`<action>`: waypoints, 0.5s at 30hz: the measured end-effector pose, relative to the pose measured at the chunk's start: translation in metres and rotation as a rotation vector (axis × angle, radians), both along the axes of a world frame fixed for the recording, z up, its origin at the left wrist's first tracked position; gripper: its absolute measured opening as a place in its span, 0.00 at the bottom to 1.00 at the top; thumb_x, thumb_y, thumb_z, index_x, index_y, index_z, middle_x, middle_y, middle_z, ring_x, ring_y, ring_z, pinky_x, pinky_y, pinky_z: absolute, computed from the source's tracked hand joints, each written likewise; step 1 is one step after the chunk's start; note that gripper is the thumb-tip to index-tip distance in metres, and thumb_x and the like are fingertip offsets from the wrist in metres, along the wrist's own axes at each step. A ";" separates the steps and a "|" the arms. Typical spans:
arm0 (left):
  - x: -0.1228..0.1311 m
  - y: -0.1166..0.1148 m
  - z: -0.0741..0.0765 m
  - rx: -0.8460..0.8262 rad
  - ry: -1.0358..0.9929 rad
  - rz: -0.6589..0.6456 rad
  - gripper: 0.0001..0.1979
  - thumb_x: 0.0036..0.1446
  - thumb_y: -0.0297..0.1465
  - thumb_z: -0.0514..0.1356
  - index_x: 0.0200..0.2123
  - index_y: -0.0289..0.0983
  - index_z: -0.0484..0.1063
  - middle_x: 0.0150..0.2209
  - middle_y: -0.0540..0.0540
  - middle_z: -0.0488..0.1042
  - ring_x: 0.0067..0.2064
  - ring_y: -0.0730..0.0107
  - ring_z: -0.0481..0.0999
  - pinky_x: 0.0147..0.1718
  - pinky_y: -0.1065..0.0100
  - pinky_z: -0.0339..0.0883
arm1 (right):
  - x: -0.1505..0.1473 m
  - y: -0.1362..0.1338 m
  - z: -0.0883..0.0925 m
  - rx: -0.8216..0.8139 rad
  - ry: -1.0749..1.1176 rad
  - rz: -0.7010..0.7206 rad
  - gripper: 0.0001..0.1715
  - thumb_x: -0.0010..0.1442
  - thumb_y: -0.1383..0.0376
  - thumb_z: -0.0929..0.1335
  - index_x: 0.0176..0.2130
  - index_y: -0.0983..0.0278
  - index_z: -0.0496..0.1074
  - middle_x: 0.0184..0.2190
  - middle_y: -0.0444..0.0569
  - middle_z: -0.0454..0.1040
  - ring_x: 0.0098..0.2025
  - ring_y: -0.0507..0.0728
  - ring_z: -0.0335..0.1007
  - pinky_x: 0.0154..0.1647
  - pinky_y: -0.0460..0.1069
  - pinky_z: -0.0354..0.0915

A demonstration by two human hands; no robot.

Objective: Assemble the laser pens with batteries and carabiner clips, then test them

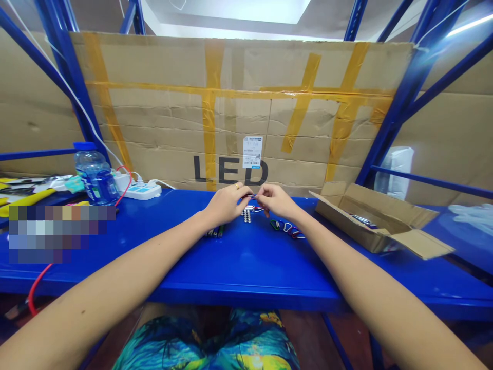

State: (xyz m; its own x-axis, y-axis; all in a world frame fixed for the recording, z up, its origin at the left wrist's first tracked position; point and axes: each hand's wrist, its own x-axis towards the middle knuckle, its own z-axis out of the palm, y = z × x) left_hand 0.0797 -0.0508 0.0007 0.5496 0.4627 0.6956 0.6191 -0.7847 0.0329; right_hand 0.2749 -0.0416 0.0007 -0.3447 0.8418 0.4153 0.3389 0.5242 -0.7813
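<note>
Both arms reach far forward over the blue shelf (pixel 246 262). My left hand (pixel 226 201) and my right hand (pixel 274 199) meet at the back, fingers pinched together on a small metal item (pixel 252 197) too tiny to name. Just beneath it stands a cluster of small silver cylinders (pixel 246 215). A few dark thin pieces (pixel 215 232) lie by my left wrist. Several coloured carabiner clips (pixel 287 227) lie under my right wrist.
An open cardboard box (pixel 379 220) sits at the right. A water bottle (pixel 94 174) and a white power strip (pixel 140 190) with a red cable stand at the left. A taped cardboard sheet marked LED (pixel 239 108) walls off the back between blue rack posts.
</note>
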 end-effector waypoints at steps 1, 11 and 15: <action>0.000 0.000 0.000 0.007 0.002 0.000 0.09 0.63 0.30 0.53 0.42 0.39 0.71 0.39 0.45 0.74 0.40 0.65 0.75 0.41 0.63 0.68 | 0.000 0.000 0.000 -0.005 0.002 0.003 0.09 0.55 0.67 0.66 0.27 0.62 0.60 0.16 0.39 0.66 0.13 0.50 0.64 0.13 0.44 0.57; -0.002 0.002 0.000 0.051 0.058 0.038 0.11 0.62 0.31 0.54 0.43 0.40 0.74 0.39 0.45 0.74 0.38 0.65 0.74 0.36 0.65 0.66 | 0.002 0.000 -0.001 0.003 -0.083 0.003 0.09 0.58 0.66 0.65 0.27 0.63 0.61 0.19 0.41 0.69 0.15 0.51 0.67 0.16 0.45 0.60; -0.002 0.002 0.001 0.063 0.088 0.066 0.10 0.62 0.32 0.54 0.42 0.40 0.75 0.38 0.45 0.73 0.37 0.65 0.73 0.34 0.65 0.65 | 0.002 -0.002 -0.001 0.068 -0.153 -0.042 0.08 0.57 0.66 0.65 0.27 0.63 0.61 0.18 0.40 0.68 0.16 0.51 0.68 0.18 0.45 0.61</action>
